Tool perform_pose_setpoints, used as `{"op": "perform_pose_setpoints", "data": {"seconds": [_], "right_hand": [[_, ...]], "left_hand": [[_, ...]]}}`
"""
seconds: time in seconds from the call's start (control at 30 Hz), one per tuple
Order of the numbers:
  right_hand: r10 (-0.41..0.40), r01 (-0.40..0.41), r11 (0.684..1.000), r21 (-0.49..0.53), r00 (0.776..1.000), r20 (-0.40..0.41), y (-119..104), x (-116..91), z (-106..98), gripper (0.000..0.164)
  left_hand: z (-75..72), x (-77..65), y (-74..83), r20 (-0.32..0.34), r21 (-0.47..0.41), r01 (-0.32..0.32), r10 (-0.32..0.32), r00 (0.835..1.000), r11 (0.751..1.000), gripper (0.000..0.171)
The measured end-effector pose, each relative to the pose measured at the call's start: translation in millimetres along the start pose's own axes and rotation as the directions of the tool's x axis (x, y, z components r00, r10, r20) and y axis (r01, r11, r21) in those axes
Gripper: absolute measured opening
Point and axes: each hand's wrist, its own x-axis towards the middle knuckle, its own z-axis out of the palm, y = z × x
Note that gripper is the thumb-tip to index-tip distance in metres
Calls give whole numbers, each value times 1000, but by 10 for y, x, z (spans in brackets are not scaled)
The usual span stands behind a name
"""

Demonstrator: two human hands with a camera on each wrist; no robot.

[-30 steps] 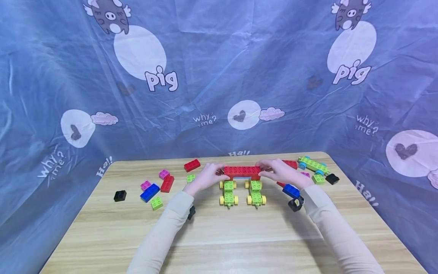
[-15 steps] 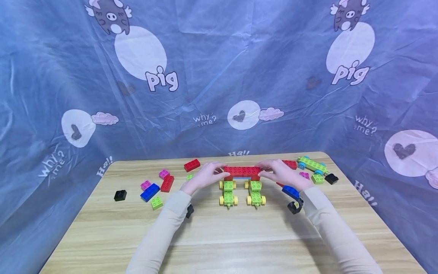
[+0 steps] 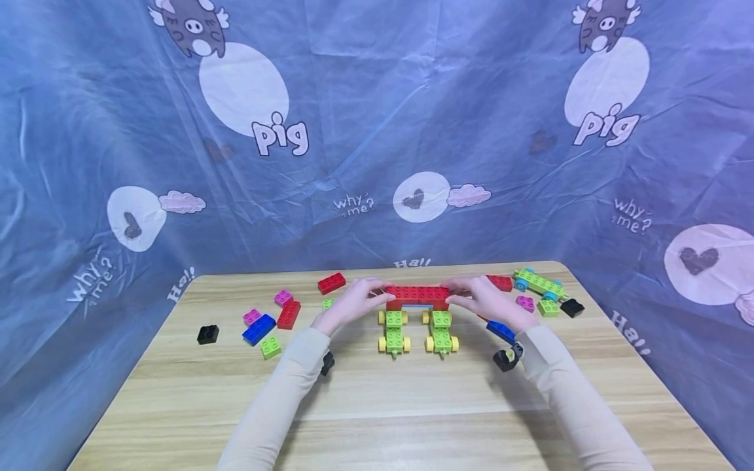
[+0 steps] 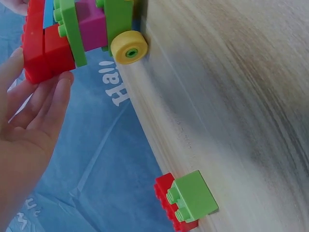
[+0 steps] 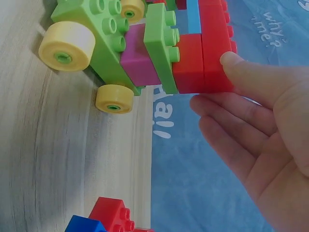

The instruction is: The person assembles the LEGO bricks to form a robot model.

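Note:
A row of red toy building bricks point(image 3: 417, 294) bridges two green wheeled bases with yellow wheels, the left base point(image 3: 394, 340) and the right base point(image 3: 441, 340). My left hand point(image 3: 353, 304) grips the row's left end, thumb on one side and fingers on the other. At the opposite end my right hand point(image 3: 491, 301) holds it the same way. Under the red brick end in the right wrist view come a green brick point(image 5: 159, 48) and a magenta brick point(image 5: 138, 55), stacked on a wheeled base. A blue piece point(image 5: 193, 17) shows between the red end bricks.
Loose bricks lie left on the wooden table point(image 3: 377, 418), among them a blue brick point(image 3: 259, 330), a red brick point(image 3: 288, 315) and a black brick point(image 3: 207, 334). At the back right stands a green base with blue wheels point(image 3: 538, 284). Another blue brick point(image 3: 501, 331) lies under the right wrist.
Both hands keep their hold and the red row stays where it was. The right wrist has shifted slightly, covering more of the blue brick beneath it.

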Motion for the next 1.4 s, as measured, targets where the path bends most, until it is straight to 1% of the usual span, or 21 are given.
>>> {"op": "perform_pose_setpoints", "data": {"seconds": [0.13,0.33,0.43,0.6,0.7,0.8,0.97,1.03,1.23,1.4], "right_hand": [[-3,3,1000,6,1000,6,-13,-3,2,35],[27,-27,1000,12,1000,3,-14,3,6,35],[35,-35,999,16,999,-4,-5,-3,10,35],[31,-31,999,14,1000,-5,-7,-15,8,35],[5,-5,1000,9,1000,-9,-18,-14,7,36],[-11,11,1000,8,1000,-19,-23,-15,18,36],[9,-10,1000,-6,999,-39,-25,-23,32,35],[15,-15,1000,-10,999,-44,-27,-25,36,34],[-5,4,1000,-19,999,-52,-25,-25,52,34],[13,-14,1000,-8,999,-51,-18,-35,54,34]], "left_hand": [[3,-8,-5,-10,4,1,-1,1000,1000,42],[3,-21,12,-21,-7,33,-33,999,999,44],[5,-29,38,-28,2,38,-38,999,999,45],[26,-46,60,-44,27,31,-30,999,999,44],[32,-58,56,-39,28,29,-28,999,999,44],[33,-68,51,-32,5,28,-27,999,1000,43],[38,-74,43,-38,-20,14,-15,999,1000,42],[40,-75,45,-44,-1,6,-6,999,1000,42],[48,-68,67,-51,81,-9,14,999,997,42],[62,-58,102,-39,107,4,0,999,994,41]]}}
